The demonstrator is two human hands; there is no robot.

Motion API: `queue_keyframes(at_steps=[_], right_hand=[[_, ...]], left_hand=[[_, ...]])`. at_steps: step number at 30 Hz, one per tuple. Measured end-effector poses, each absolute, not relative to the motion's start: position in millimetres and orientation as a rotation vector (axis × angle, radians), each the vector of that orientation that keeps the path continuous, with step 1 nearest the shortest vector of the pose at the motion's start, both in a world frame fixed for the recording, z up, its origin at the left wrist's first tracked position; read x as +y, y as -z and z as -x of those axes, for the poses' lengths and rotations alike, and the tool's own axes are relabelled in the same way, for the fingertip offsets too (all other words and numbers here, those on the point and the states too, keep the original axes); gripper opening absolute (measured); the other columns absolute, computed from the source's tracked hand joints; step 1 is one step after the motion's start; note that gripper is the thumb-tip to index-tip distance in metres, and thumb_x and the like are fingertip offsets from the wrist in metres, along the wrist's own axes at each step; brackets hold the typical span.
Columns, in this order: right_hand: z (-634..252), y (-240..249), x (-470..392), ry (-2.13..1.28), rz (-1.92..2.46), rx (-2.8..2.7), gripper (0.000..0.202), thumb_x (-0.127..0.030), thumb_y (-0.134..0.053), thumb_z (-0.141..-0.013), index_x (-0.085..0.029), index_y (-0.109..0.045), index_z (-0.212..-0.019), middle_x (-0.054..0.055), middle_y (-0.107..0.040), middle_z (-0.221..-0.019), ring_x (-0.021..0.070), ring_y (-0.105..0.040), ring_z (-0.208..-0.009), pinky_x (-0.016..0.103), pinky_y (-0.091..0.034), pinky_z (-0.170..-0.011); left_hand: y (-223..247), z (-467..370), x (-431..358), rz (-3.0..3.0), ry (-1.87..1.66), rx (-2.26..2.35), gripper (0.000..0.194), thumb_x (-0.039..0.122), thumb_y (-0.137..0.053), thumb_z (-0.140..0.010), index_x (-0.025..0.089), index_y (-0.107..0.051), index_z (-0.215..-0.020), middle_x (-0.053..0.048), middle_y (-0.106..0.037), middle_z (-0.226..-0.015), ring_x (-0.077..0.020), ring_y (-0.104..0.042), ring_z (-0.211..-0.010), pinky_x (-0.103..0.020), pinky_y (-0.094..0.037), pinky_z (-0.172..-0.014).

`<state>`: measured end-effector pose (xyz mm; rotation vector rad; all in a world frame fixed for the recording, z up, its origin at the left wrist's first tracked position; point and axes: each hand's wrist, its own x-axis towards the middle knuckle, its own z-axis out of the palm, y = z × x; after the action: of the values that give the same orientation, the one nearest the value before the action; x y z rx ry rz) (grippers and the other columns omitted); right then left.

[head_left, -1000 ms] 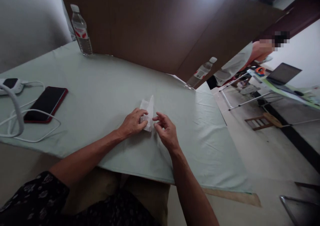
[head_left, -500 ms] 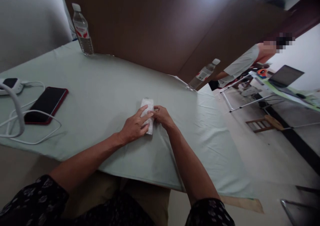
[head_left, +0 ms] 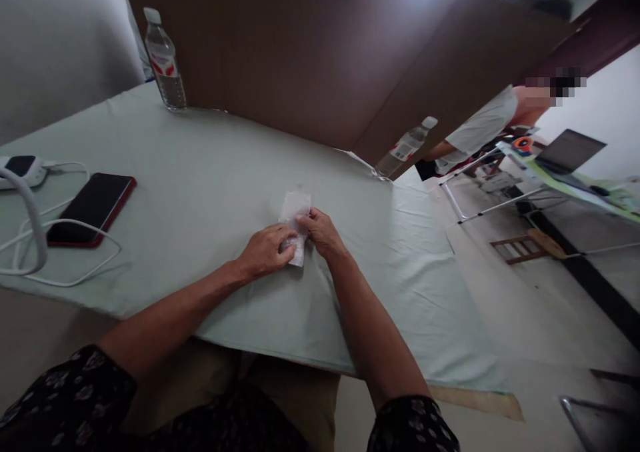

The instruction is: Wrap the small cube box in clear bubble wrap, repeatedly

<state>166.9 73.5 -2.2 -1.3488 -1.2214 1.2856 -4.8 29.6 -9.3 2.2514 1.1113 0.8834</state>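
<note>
A narrow, whitish, translucent bubble-wrap packet (head_left: pixel 297 205) lies on the pale green cloth in front of me, its top end pointing away. My left hand (head_left: pixel 267 249) is closed on its left side, fingers curled over the lower half. From the right, my right hand (head_left: pixel 323 231) pinches the packet's edge, thumb on top and fingers partly hidden beneath. Whatever the wrap may contain cannot be made out.
Left on the cloth-covered table (head_left: pixel 225 165) are a phone (head_left: pixel 93 209), a white device (head_left: pixel 23 172) and a looping white cable (head_left: pixel 75 285). Two water bottles (head_left: pixel 167 72) stand against a brown board (head_left: pixel 280 45). Beyond it, a person (head_left: pixel 483 122) is near a laptop (head_left: pixel 570 152).
My left fingers have drawn back and curled in at the packet's left side. My right thumb has come onto its top, and more of the packet's far end shows, looking wider.
</note>
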Motion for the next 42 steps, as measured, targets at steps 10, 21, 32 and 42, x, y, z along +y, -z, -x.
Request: queue_keyframes(at_steps=[10, 21, 32, 42], right_hand=[[-163.2, -4.7, 49.9, -1.227, 1.179, -1.199, 0.025, -0.037, -0.077, -0.065, -0.021, -0.075, -0.083, -0.001, -0.071, -0.081, 0.0152, -0.061, -0.077, 0.030, -0.048, -0.079], [-183.6, 0.3, -5.3, -0.816, 1.053, -1.857, 0.024, -0.043, -0.066, -0.089, -0.031, -0.077, -0.107, 0.005, -0.073, -0.121, 0.0237, -0.063, -0.121, 0.046, -0.045, -0.109], [-176.7, 13.2, -0.6, -0.642, 1.238, -1.813, 0.031, -0.034, -0.066, -0.083, -0.023, -0.071, -0.112, 0.008, -0.075, -0.112, 0.0238, -0.068, -0.103, 0.041, -0.053, -0.093], [-173.2, 7.7, 13.2, -0.958, 1.447, -1.407, 0.038, -0.058, -0.060, -0.085, -0.020, -0.065, -0.081, 0.002, -0.065, -0.074, 0.0169, -0.057, -0.069, 0.029, -0.047, -0.063]], left_hand=[[8.9, 5.0, 28.3, -2.098, -0.923, 1.316, 0.038, 0.033, -0.064, -0.078, 0.016, -0.066, -0.112, -0.011, -0.059, -0.114, -0.0232, -0.063, -0.095, -0.040, -0.054, -0.088], [17.0, 13.3, 43.6, -2.019, -0.915, 1.048, 0.029, 0.013, -0.066, -0.068, 0.019, -0.060, -0.097, -0.016, -0.051, -0.139, -0.0303, -0.046, -0.137, -0.049, -0.042, -0.111], [1.5, 18.6, 46.1, -1.772, -0.838, 1.033, 0.024, 0.033, -0.063, -0.071, 0.019, -0.065, -0.090, -0.010, -0.067, -0.123, -0.0268, -0.063, -0.112, -0.041, -0.049, -0.098], [-13.5, 23.3, 45.7, -1.729, -0.614, 0.890, 0.042, 0.036, -0.064, -0.071, 0.016, -0.065, -0.108, -0.004, -0.068, -0.096, -0.0196, -0.060, -0.084, -0.029, -0.047, -0.073]])
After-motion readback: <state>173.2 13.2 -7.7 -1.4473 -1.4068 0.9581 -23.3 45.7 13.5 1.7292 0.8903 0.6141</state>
